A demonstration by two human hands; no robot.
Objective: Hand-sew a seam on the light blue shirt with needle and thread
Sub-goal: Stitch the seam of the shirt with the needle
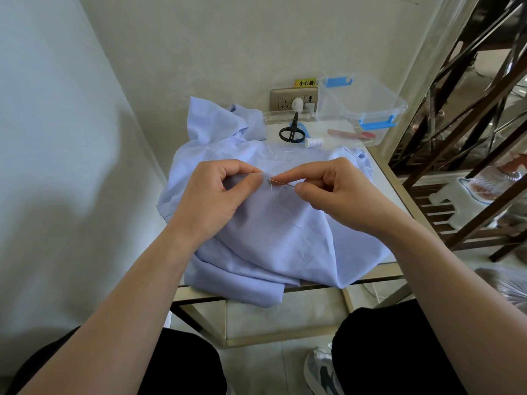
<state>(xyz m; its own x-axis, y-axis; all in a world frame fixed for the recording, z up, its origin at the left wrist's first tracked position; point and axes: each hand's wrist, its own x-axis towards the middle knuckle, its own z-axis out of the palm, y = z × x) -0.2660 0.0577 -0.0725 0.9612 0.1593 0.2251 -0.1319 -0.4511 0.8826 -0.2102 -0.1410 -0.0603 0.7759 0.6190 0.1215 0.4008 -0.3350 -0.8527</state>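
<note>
The light blue shirt [271, 232] lies in a crumpled heap on the small table [383, 181]. Its near edge hangs over the near side of the table. The left hand [211, 192] is on the left part of the shirt. Its fingers [242, 168] are curled and pinch a little fold of the cloth against the thumb. The right hand [339, 189] is just to the right of it. Its thumb and first finger are pressed together on the thin needle [282, 182]. The needle lies flat between the two hands, with its tip pointing left at the pinched fold. A fine white thread [285, 202] loops on the shirt just under the needle. At the far side of the table, black scissors [292, 132] lie on a clear lid [271, 116]. A spool of white thread [313, 141] lies just to the right of the scissors. A clear box [362, 101] with blue clips stands at the far right, near a wall socket [288, 99].
</note>
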